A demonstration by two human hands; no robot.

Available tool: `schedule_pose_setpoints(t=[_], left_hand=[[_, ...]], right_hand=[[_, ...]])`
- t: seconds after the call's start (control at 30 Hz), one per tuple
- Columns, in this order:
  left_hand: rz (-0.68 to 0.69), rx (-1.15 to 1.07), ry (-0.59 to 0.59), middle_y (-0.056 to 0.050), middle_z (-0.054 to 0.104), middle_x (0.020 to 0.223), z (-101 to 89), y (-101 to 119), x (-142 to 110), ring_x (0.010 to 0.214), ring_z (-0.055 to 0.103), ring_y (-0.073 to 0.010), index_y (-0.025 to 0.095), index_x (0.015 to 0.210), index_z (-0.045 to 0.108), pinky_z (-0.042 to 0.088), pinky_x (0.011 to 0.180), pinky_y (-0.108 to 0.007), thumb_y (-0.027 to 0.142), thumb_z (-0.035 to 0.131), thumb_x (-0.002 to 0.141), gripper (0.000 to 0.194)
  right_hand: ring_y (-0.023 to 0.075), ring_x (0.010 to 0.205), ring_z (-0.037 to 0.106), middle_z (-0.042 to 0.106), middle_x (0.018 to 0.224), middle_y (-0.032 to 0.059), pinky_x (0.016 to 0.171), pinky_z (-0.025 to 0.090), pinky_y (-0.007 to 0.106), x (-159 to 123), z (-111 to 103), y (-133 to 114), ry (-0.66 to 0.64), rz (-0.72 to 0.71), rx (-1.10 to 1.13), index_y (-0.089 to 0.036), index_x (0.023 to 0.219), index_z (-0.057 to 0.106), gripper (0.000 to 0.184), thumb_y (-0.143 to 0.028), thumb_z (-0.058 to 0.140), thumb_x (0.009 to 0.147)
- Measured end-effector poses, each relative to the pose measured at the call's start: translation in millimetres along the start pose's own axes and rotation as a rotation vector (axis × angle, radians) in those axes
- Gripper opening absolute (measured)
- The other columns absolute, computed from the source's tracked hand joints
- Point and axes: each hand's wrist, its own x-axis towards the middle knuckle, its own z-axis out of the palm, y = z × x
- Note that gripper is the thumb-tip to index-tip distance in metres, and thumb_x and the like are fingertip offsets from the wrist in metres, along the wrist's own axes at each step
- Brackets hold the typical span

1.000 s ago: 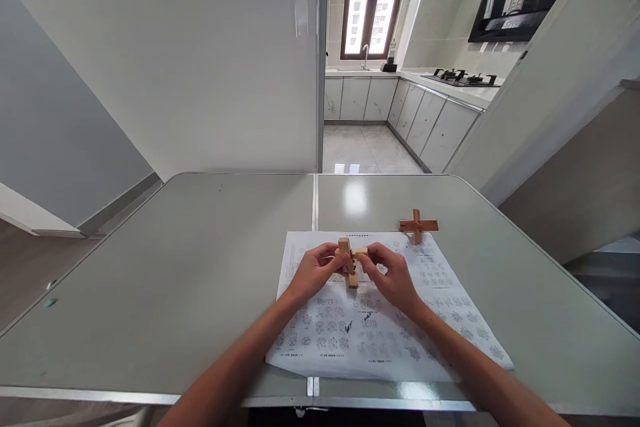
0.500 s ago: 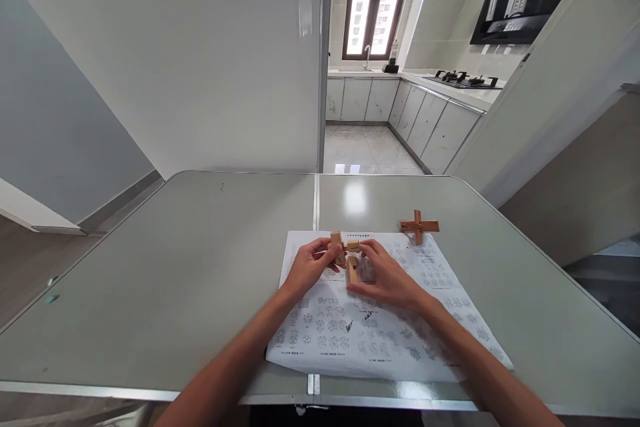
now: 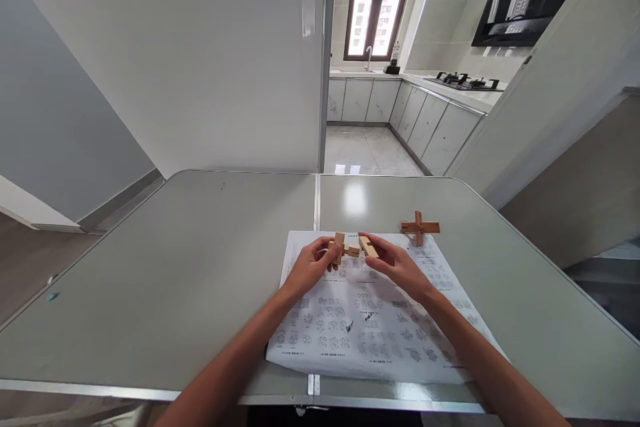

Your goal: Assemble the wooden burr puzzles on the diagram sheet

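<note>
Center of frame, above the printed sheet (image 3: 380,340): my left hand (image 3: 313,267) pinches joined wooden blocks (image 3: 339,250), one end pointing right. My right hand (image 3: 397,265) grips a notched block (image 3: 369,246) between thumb and fingers, just right of them. Wooden cross (image 3: 419,227): right of center, at the sheet's top edge.

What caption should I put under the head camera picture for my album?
Left hand and right hand hold light wooden pieces above a printed sheet, a darker wooden cross beyond.
</note>
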Motion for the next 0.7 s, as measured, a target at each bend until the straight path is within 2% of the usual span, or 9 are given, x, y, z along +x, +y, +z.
schedule_pose_setpoints(t=[0.2,0.37,0.53,0.7], left_hand=[[0.011,-0.028,-0.028,-0.004,0.069,0.091,3.4,6.5,-2.3,0.072,0.057,-0.0145,0.018,0.118,0.065,0.045,0.067,-0.028,0.063,0.070,0.088,0.054],[0.052,-0.007,-0.071,-0.002,0.066,0.086,3.2,6.1,-3.0,0.071,0.054,-0.0134,0.020,0.110,0.059,0.044,0.064,-0.026,0.062,0.068,0.091,0.047],[0.076,0.082,-0.058,0.001,0.059,0.081,1.9,2.8,-2.6,0.072,0.052,-0.0132,0.020,0.114,0.062,0.042,0.067,-0.026,0.058,0.065,0.095,0.043],[0.089,0.199,0.007,0.000,0.062,0.081,3.6,3.5,-3.8,0.075,0.056,-0.0153,0.021,0.112,0.069,0.044,0.072,-0.027,0.058,0.063,0.095,0.041]], right_hand=[[0.0290,0.111,0.069,0.072,0.129,0.0090,0.095,0.058,0.044,-0.1,-2.4,0.7,-0.109,-0.015,0.032,-0.027,0.136,0.069,0.055,-0.060,0.066,0.092],[0.0255,0.098,0.070,0.077,0.112,0.0106,0.100,0.055,0.049,1.9,-1.5,13.4,-0.142,0.023,0.103,-0.024,0.136,0.071,0.055,-0.063,0.058,0.098],[0.0231,0.093,0.067,0.073,0.117,0.0129,0.093,0.056,0.044,4.2,4.2,18.7,-0.194,0.004,0.225,-0.021,0.126,0.075,0.061,-0.069,0.046,0.101],[0.0216,0.089,0.063,0.070,0.100,0.0094,0.087,0.054,0.038,4.8,8.8,11.2,-0.278,-0.037,0.191,-0.019,0.113,0.077,0.060,-0.068,0.044,0.102]])
